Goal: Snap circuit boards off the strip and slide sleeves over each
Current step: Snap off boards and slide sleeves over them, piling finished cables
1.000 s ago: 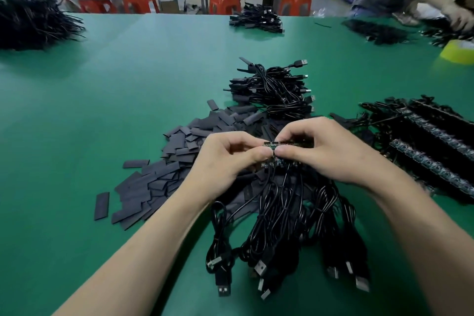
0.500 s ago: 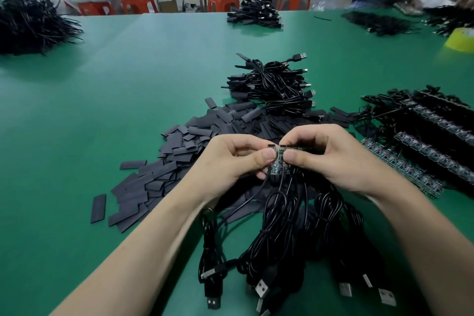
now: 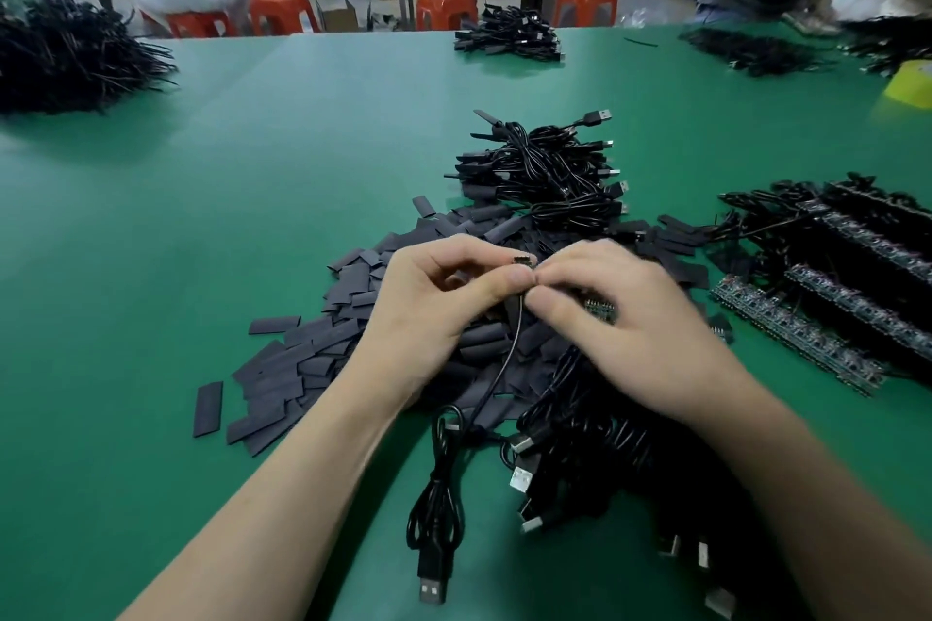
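The small circuit board [image 3: 522, 261] sits between our two hands, raised just above the pile of stock near the middle of the desk [image 3: 252, 177]. Our left hand [image 3: 439, 308] pinches it between thumb and forefinger, and a thin black cable [image 3: 504, 358] hangs from it down to a USB plug [image 3: 432, 587] lying on the desk. Our right hand [image 3: 620, 318] is curled, with its fingertips touching the left thumb. It grips the strip of boards [image 3: 600, 307], of which only a short green piece shows between the fingers.

Under and to the left of the hands lies a heap of flat dark sleeves [image 3: 312, 353]. Below the right wrist is a tangle of cables [image 3: 580, 444] with plugs. Behind the sleeves rests a bundle of cables [image 3: 549, 172]. More board strips [image 3: 807, 333] lie in rows at the right.
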